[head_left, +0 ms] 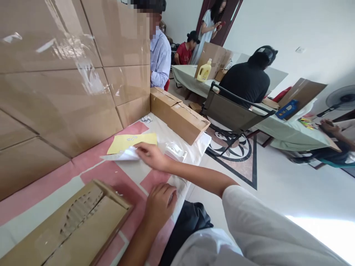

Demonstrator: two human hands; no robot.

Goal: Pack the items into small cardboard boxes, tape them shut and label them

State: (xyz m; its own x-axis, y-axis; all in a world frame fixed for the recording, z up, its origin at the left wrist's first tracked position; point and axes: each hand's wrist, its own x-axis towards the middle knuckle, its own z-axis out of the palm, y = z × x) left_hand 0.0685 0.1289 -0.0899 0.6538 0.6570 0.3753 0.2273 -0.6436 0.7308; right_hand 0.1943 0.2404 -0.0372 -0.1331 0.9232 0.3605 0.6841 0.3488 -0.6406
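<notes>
My right hand (152, 156) pinches a folded white sheet of paper (126, 155) between thumb and fingers, slightly blurred. Just behind it lies a yellow sheet of paper (146, 139) bearing small grey loops, perhaps paper clips. A white plastic object (175, 150) is on the tabletop beside my right wrist; its kind is not clear. Nearer to me, my left hand (161, 202) rests at the table edge with its fingers curled in, and nothing shows in them. To its left sits a closed cardboard box (91, 221) with a torn strip on top.
Stacked, taped cardboard boxes (66, 92) wall off the table's left side. A long cardboard box (180, 114) stands at the far end of the patterned tablecloth (111, 175). Several people sit or stand beyond, near a folding chair (235, 111) and another table (184, 75).
</notes>
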